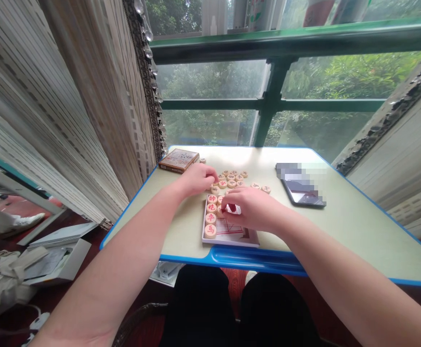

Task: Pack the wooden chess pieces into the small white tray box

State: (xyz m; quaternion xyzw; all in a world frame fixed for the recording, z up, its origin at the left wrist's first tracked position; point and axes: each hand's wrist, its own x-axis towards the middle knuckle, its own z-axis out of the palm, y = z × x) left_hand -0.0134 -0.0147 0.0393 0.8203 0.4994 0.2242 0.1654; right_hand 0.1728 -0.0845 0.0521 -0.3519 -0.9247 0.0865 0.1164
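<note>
Round wooden Chinese chess pieces with red characters stand in a shallow white box [230,244]; a column of them, among them a red-marked piece [210,232], runs along its left side. My right hand [248,206] is over this box, fingers bent and pinched at a Chinese chess piece [220,210] in the second column, partly hidden by the fingertips. Beyond the box lies a loose cluster of pieces [231,183]. At that cluster's left edge my left hand [199,179] has its fingers closed around a piece that they mostly cover.
A flat brown patterned box [179,160] lies at the table's back left, with one piece beside it. To the right rests a dark phone [300,185]. The blue-edged table [355,231] stands against a window, curtains [87,86] on both sides.
</note>
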